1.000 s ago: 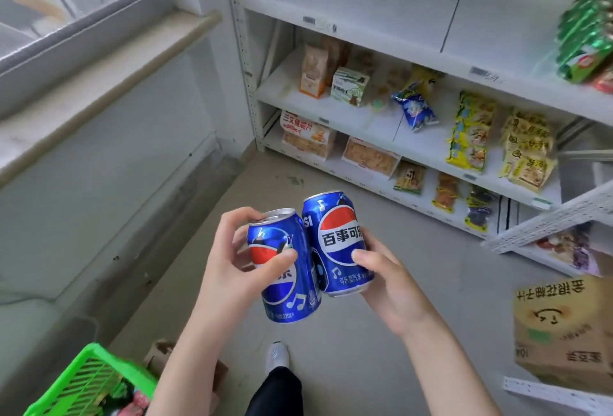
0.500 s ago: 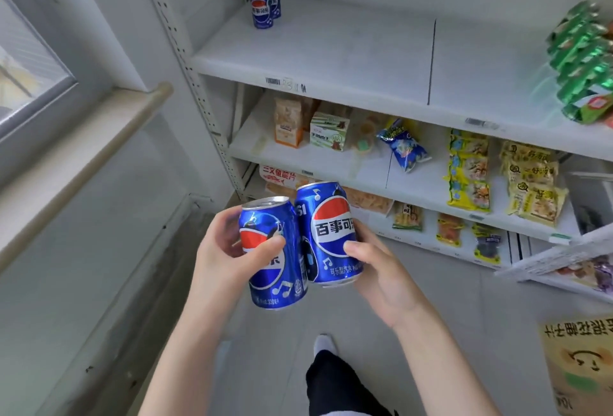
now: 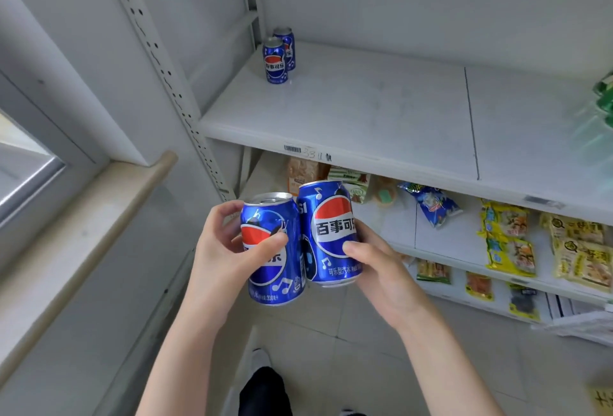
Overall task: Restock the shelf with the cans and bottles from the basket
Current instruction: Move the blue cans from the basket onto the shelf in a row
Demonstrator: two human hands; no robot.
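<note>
I hold two blue Pepsi cans side by side below the white upper shelf (image 3: 365, 124). My left hand (image 3: 222, 250) grips the left can (image 3: 272, 263). The right can (image 3: 331, 233) stands in my right hand (image 3: 381, 269), touching the left one. Both are upright, slightly tilted. Two more Pepsi cans (image 3: 277, 59) stand one behind the other at the shelf's back left corner. The basket is out of view.
Green packs (image 3: 603, 100) lie at the shelf's right end. Lower shelves hold snack bags (image 3: 507, 240) and cartons (image 3: 348, 183). A perforated upright post (image 3: 166, 77) and a windowsill (image 3: 83, 226) stand to the left. My foot (image 3: 258, 359) is on the tiled floor.
The view has tilted up and come closer to the shelf, and both cans have risen toward it. The green basket and cardboard box have left the frame. Both grips are unchanged.
</note>
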